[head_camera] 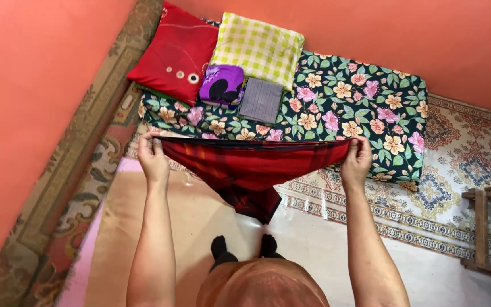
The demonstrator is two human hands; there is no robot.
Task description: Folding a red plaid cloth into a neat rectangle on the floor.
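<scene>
Orange walls enclose a floral-sheeted mattress (359, 108) on the floor. Above it, the left hand (153, 156) and right hand (357, 160) each pinch a top corner of a red plaid cloth (245, 170), stretched taut between them. Behind lie a folded purple cloth (221, 84), a folded grey cloth (261, 100), a red pillow (174, 51) and a green checked pillow (257, 46).

Red-and-black checked cloth (251, 167); dark floral mattress (348, 108); red pillow (174, 51); green-checked pillow (257, 48); orange walls (35, 91).
</scene>
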